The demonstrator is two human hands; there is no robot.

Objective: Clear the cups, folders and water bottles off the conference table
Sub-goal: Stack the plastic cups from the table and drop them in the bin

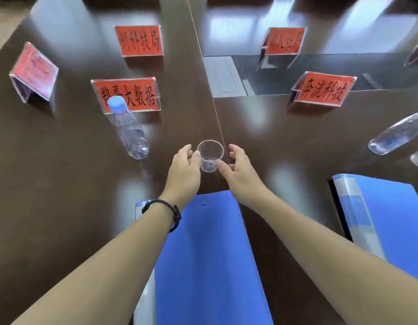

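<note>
A small clear plastic cup is seen standing upright on the dark brown conference table, close to the centre of the view and just beyond the far edge of a blue folder. The cup is transparent, with a round rim wider than its base, and it looks empty. It is framed by both hands. The left hand is placed at 9 o'clock of the cup, with the thumb touching or almost touching the wall under the rim; the fingers are gently curved and a firm grip cannot be confirmed. The right hand is placed at 3 o'clock, with the thumb tip against the lower wall of the cup and the fingers spread loosely, apart from the cup. A dark bracelet is worn on the left wrist. At 10 o'clock from the cup a clear water bottle with a light blue cap is found standing. At 3 o'clock, well apart near the right edge, a second bottle is seen, and at 4 o'clock a second blue folder with a pale spine is laid. Red name cards in clear holders are arranged from 10 to 2 o'clock.
</note>
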